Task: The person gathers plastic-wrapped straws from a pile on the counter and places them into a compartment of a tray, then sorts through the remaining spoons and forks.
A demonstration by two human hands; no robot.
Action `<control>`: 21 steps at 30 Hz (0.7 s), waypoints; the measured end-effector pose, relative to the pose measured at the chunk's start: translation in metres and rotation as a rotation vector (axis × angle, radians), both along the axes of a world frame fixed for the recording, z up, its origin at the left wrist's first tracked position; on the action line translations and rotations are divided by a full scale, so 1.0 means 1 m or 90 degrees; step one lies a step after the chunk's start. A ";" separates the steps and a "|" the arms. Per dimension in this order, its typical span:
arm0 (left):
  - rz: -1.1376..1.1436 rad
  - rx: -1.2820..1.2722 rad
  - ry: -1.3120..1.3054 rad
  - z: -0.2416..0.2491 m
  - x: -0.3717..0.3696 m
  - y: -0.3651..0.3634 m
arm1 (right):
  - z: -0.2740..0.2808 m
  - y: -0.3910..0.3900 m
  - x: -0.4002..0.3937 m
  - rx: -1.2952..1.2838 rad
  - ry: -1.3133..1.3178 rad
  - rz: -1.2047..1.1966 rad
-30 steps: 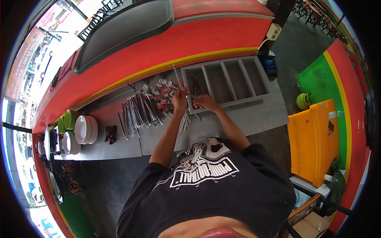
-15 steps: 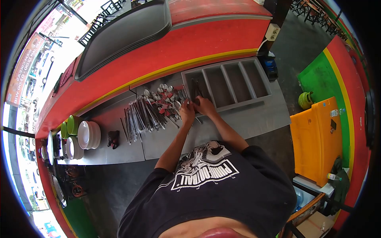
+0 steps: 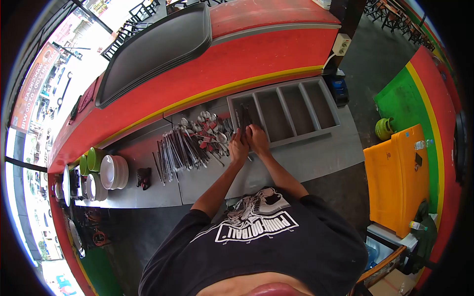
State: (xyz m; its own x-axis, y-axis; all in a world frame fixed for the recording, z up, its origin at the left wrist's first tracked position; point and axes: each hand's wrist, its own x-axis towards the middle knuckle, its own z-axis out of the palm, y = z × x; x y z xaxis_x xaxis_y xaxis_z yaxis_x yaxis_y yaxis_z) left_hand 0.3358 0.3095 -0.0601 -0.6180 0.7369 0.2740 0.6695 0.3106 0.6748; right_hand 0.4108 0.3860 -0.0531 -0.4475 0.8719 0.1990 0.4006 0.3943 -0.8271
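Observation:
A grey divided cutlery tray (image 3: 307,134) lies on the metal counter, with dark slim utensils (image 3: 243,116) in its leftmost compartment. My left hand (image 3: 239,148) is closed at the front left corner of that compartment, fingers against the dark utensils. Right beside it my right hand (image 3: 257,140) is also closed around the lower ends of dark slim pieces; their exact kind is too small to tell. Left of my hands lies a heap of spoons (image 3: 206,118), some with red parts. Long thin metal cutlery (image 3: 180,150) is spread next to the heap.
White plates (image 3: 114,172) and green bowls (image 3: 95,159) are stacked at the counter's left end, near a small dark object (image 3: 143,178). Black trays (image 3: 158,54) rest on the red ledge (image 3: 276,49) behind. A blue-black device (image 3: 338,91) stands beyond the cutlery tray's right end.
My hands have come closer together over the left compartment, and my left hand has turned more upright beside the dark utensils. The whole view has shifted slightly.

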 end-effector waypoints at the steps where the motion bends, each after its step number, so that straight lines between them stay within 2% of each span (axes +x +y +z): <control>1: -0.009 0.001 -0.003 -0.001 -0.002 0.003 | -0.001 0.001 -0.001 0.002 0.009 -0.008; 6: -0.019 -0.037 -0.002 0.003 -0.005 0.013 | -0.003 0.003 -0.005 -0.008 0.002 -0.042; 9: -0.021 0.001 0.010 0.002 -0.008 0.019 | -0.006 0.003 -0.007 -0.026 -0.042 -0.067; 12: 0.007 -0.083 0.019 0.003 -0.008 0.022 | -0.008 0.004 -0.011 -0.041 -0.062 -0.098; 18: 0.003 -0.079 0.043 0.007 -0.008 0.022 | -0.003 0.002 -0.011 -0.039 -0.039 -0.129; 21: -0.017 -0.014 0.054 0.003 -0.010 0.020 | -0.003 -0.002 -0.013 0.015 -0.052 -0.137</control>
State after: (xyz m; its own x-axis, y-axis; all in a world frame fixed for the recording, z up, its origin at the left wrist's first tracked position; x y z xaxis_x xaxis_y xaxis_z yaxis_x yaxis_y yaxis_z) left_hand 0.3256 0.3295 -0.0570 -0.5729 0.7597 0.3077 0.7325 0.3061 0.6080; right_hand 0.3979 0.3845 -0.0562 -0.2670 0.9446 0.1910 0.5434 0.3113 -0.7796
